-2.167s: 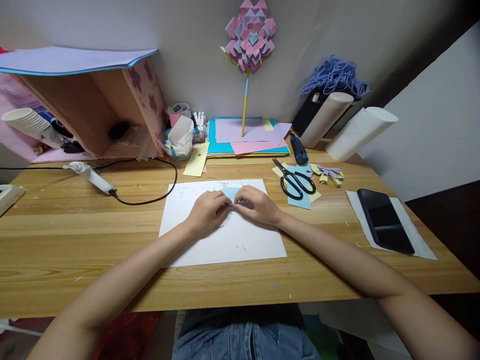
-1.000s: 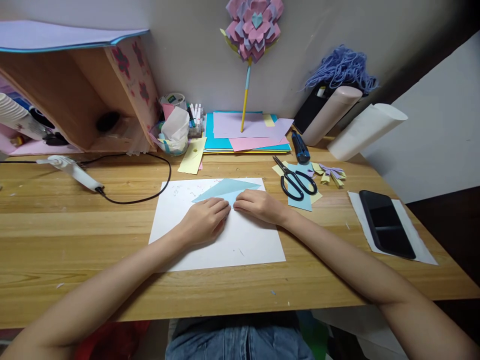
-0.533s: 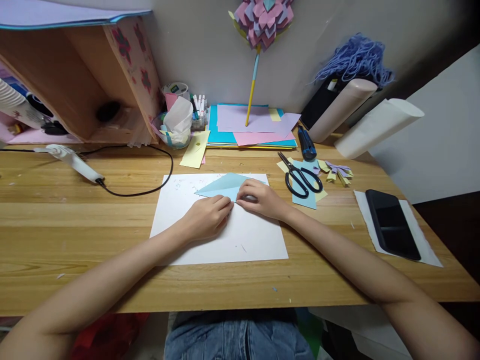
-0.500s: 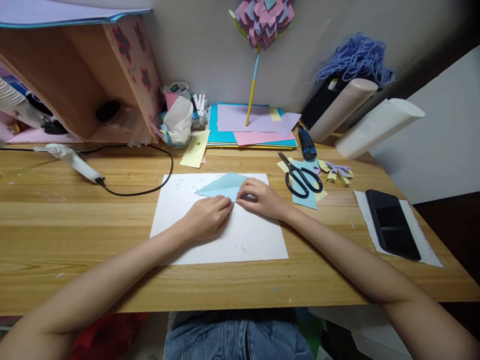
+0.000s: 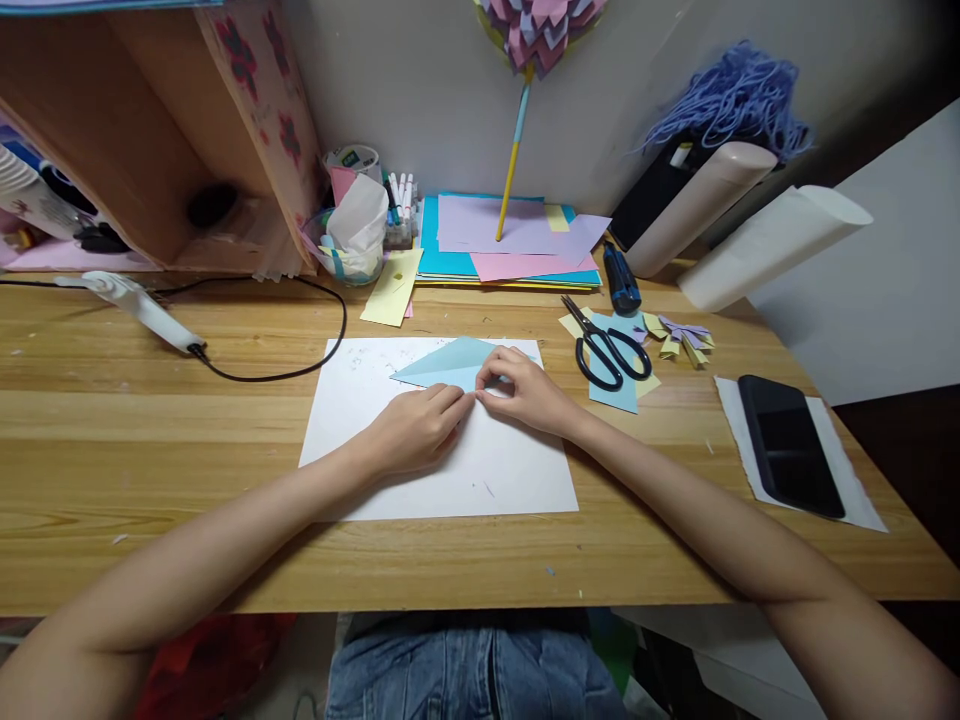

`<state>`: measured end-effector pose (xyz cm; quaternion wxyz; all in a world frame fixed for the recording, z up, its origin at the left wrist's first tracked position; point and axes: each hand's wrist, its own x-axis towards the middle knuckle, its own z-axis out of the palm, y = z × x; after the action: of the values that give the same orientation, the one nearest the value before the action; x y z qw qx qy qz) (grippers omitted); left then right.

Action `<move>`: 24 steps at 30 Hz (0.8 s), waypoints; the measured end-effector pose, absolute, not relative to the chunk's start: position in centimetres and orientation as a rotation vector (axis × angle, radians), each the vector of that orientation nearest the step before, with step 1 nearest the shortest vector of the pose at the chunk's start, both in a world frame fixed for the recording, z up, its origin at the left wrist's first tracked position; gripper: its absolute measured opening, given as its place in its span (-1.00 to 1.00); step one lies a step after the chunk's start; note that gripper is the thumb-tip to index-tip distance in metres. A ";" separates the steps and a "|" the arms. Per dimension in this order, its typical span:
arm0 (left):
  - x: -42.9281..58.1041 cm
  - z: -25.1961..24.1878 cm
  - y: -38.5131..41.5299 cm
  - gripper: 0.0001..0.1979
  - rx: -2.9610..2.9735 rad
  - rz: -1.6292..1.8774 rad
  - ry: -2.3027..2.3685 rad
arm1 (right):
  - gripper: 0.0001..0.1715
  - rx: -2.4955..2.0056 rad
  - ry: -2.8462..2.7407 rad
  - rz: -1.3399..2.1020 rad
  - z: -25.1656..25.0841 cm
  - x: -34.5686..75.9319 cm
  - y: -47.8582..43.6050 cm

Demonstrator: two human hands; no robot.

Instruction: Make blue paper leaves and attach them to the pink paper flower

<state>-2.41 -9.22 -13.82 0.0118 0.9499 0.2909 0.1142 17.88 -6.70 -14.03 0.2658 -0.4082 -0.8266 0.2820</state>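
Note:
A light blue sheet of paper, folded to a long pointed shape, lies over the upper part of a white sheet on the wooden desk. My left hand has its fingers curled together at the near edge of the blue paper. Thumb and fingers of my right hand pinch that same edge just to the right, and the two hands almost touch. The paper's right part is mostly hidden behind my right hand.
Black-handled scissors lie on paper scraps at the right, below a blue cutter. Farther right is a black phone. A stack of coloured paper is at the back. A white corded device lies at the left.
The camera view has tilted slightly, so the desk items sit a little higher in the picture. Both hands keep their places at the blue paper's near edge, with only a small finger shift.

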 end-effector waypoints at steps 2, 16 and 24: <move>-2.4 -13.9 -9.2 -0.68 2.972 0.353 0.891 | -0.97 -1.109 -2.229 0.765 -14.1 17.9 -6.7; -2.3 -13.9 -9.0 -0.74 3.015 0.294 0.879 | -0.96 -1.344 -2.181 0.672 -14.3 17.3 -7.5; -2.3 -13.9 -9.0 -0.73 3.014 0.283 0.867 | -0.93 -1.381 -2.158 0.660 -14.3 17.2 -7.6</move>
<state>-2.30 -8.97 -13.92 -0.0038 0.9572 0.2752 0.0899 17.15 -7.56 -14.30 0.2452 -0.5060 -0.7907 0.2419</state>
